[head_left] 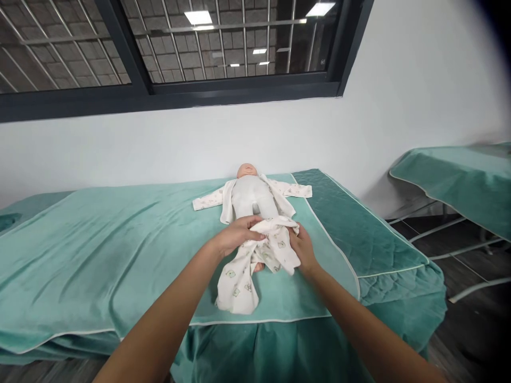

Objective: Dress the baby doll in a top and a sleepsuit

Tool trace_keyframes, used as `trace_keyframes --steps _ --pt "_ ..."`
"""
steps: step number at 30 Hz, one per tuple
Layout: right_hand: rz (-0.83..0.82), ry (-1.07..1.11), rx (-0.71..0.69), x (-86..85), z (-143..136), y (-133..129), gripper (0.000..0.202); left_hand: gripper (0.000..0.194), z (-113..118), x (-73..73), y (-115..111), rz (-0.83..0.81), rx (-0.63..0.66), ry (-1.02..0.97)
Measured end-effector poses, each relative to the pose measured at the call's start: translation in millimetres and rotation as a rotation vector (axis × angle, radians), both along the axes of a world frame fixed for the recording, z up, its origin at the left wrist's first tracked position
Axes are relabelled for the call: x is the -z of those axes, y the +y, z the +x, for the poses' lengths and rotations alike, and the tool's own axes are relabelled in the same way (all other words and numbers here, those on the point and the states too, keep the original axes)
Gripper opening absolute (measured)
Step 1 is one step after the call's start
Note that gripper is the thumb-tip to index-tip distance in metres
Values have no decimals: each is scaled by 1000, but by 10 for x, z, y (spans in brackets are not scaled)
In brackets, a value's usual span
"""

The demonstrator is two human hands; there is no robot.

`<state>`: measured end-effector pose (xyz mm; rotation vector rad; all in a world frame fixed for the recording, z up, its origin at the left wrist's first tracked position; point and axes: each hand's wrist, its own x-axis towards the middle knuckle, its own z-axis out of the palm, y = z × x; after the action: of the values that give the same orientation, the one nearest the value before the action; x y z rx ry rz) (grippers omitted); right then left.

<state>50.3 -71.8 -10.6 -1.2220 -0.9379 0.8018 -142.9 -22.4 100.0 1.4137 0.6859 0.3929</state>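
Observation:
A baby doll (pixel 253 192) lies on its back on the bed, head towards the wall, its grey-white body showing. Its arms are in the printed sleeves of an open white baby jacket (pixel 290 190). Over the doll's lower legs are white baby pants (pixel 239 284) with a small green print, bunched at the top. My left hand (pixel 240 234) grips their gathered edge on the left, thumb on top. On the right, my right hand (pixel 302 247) has its fingers closed on the same cloth. One bare foot of the doll peeks out between the pant legs.
A light green cover (pixel 131 250) spreads over the bed, with a darker quilted cover (pixel 359 229) along the right. Behind stands a white wall below a barred window (pixel 239 42). Another green-covered bed (pixel 463 175) with metal legs stands at the right.

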Motion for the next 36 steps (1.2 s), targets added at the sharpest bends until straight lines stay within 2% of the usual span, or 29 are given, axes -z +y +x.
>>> trace_keyframes --steps 5,10,13,16,19,22,25,29,34,36 --pt "-28 -147 0 -24 59 209 41 36 164 62 277 300 -266 52" --pt "-6 -172 2 -86 96 397 42 28 328 134 496 676 -404 165" --pt "-8 -231 26 -143 112 490 38 31 354 133 592 768 -494 183" --pt "-39 -294 29 -203 143 537 32 28 260 105 641 608 -476 87" --pt "16 -399 -18 -343 160 505 27 30 62 74 611 366 -341 -21" --pt "150 -563 -205 -625 103 412 35 33 -120 59 517 207 -196 -87" --pt "70 -601 -472 -948 -24 357 38 31 -194 64 429 82 -147 -145" --pt "-55 -637 -608 -1186 -103 422 30 30 -233 97 412 16 -143 -179" --pt "-102 -534 -724 -1243 8 528 26 37 -307 146 499 -2 -49 -149" --pt "-119 -459 -777 -1242 15 533 24 37 -291 172 524 -3 -64 -181"
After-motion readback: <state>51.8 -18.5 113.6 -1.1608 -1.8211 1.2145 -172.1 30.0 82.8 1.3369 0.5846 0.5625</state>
